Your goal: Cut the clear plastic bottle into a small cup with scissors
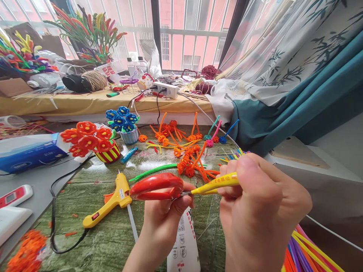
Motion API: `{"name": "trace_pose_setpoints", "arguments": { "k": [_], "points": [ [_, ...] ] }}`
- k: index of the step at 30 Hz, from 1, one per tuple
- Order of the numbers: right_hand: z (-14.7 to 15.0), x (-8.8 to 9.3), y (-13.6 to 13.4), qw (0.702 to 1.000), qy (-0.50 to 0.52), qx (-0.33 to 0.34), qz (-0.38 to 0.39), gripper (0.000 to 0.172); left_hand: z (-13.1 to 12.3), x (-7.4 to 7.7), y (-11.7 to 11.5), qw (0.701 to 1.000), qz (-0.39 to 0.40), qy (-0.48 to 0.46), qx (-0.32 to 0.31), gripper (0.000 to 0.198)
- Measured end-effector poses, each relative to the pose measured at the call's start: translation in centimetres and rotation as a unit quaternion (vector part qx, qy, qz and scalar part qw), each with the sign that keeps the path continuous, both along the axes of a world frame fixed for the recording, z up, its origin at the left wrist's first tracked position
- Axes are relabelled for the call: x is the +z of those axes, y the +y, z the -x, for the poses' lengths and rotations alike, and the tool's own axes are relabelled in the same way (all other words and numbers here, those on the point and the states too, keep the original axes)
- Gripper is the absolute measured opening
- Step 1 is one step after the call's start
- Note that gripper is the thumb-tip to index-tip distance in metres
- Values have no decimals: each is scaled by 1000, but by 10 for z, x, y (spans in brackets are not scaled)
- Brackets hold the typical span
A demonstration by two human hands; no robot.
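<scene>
My left hand (167, 215) is closed around a pair of red-handled scissors (159, 185). The large loops point left, and the blades are hidden by my fingers. My right hand (261, 196) grips the yellow handles of pliers (215, 183). Their metal end reaches my left fingertips beside the scissors; whether the two tools touch, I cannot tell. Just beyond both hands lies a bunch of orange pipe-cleaner pieces (193, 160). Green stems (154, 171) stretch out to their left. A white printed package (183, 241) lies beneath my hands.
A yellow glue gun (120, 192), with its cord, lies at left. Pots of orange flowers (87, 139) and blue flowers (123, 119) stand behind it. Orange scraps (27, 251) are piled at front left. Colourful pipe cleaners (306, 253) fill the lower right. A cluttered sill (113, 102) runs along the back.
</scene>
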State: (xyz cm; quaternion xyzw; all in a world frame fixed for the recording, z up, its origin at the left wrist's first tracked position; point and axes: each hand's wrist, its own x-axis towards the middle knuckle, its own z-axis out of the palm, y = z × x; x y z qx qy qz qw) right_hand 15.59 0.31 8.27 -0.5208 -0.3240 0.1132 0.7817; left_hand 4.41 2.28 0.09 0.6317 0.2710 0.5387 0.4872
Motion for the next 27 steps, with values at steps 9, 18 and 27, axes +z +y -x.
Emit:
{"name": "trace_pose_setpoints", "arguments": {
  "k": [9, 18, 27],
  "points": [
    [-4, -3, 3, 998, -30, 34, -47, 44, -7, 7, -6, 999, 27, -3, 46, 11],
    [-2, -7, 3, 1000, -10, 14, -23, 42, -3, 2, -7, 996, -4, 41, 83, 12],
    [-2, -8, 4, 997, -10, 47, -53, 42, -2, -4, -12, 994, -7, 51, 101, 13]
  ]
}}
